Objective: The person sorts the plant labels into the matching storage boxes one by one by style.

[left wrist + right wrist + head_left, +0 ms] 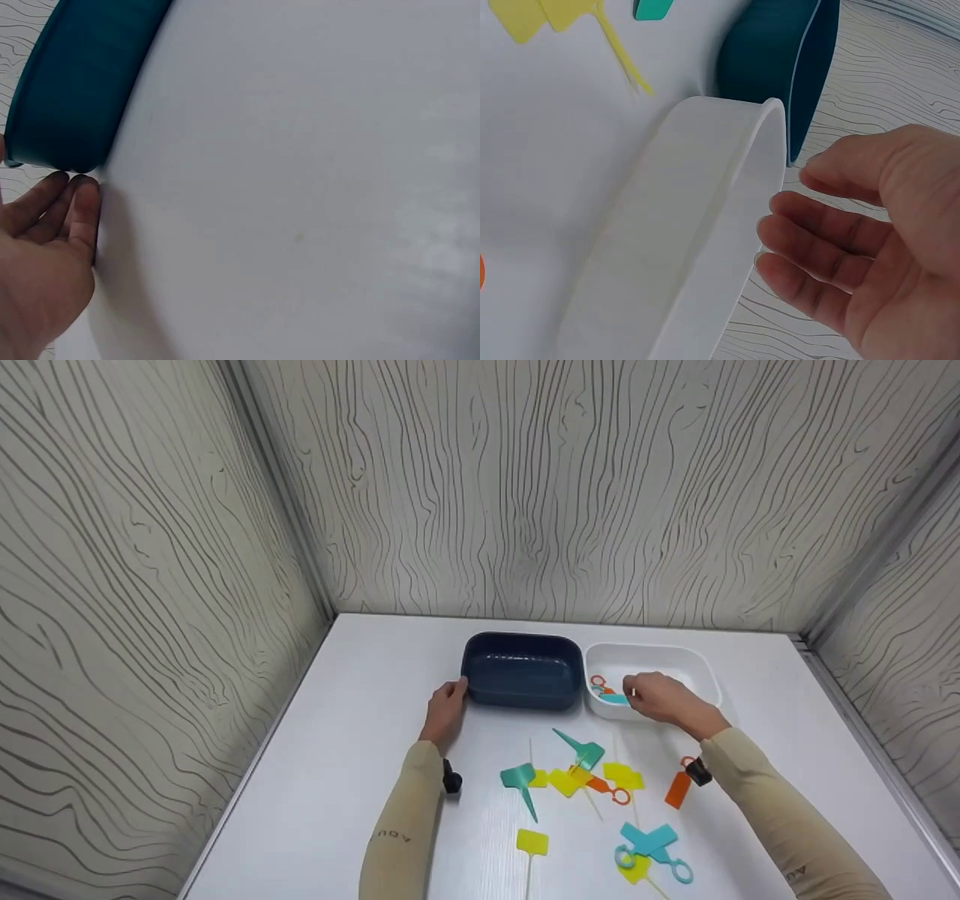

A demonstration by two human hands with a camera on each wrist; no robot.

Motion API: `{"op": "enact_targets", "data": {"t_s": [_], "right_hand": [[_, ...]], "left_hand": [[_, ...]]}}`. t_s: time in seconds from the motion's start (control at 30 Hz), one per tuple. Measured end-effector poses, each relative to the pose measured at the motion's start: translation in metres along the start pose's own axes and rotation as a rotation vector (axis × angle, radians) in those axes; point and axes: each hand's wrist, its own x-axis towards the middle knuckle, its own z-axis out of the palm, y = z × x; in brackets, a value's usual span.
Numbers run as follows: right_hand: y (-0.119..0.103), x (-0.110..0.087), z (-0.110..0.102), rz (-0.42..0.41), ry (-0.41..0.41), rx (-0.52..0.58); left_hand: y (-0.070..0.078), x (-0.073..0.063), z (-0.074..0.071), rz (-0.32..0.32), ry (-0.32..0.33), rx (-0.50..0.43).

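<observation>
My left hand [446, 706] holds the left end of a dark blue bin [525, 697], with fingertips against its outer wall in the left wrist view and the thumb by the rim. Over the white bin [694, 682] hovers my right hand [664, 697]. Its fingers [810, 244] bend loosely with the thumb apart, and nothing lies between them. Below the hand, inside the white bin, are an orange ring tag [598, 681] and a light blue tag [613, 699]. The dark blue bin shows a bare floor.
Scattered before the bins lie yellow plant labels [532, 841], green plant labels [518, 775], an orange ring tag [678, 790] and crossed light blue ring tags [658, 840]. Some labels overlap. The white table [360, 682] meets wood-patterned walls behind and at both sides.
</observation>
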Motion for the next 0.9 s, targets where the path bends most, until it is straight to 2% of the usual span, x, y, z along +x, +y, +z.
{"op": "enact_targets", "data": {"t_s": [0.47,0.73,0.9], "right_hand": [[-0.019,-0.022,0.025,0.006,-0.067,0.06],[-0.032,-0.026,0.041,0.048,-0.072,0.096],[-0.039,-0.03,0.055,0.094,-0.102,0.149]], "left_hand": [[0.002,-0.001,0.0,-0.011,-0.002,0.007],[-0.001,0.001,0.001,-0.004,0.012,0.011],[0.0,0.0,0.001,-0.001,0.015,0.012]]}}
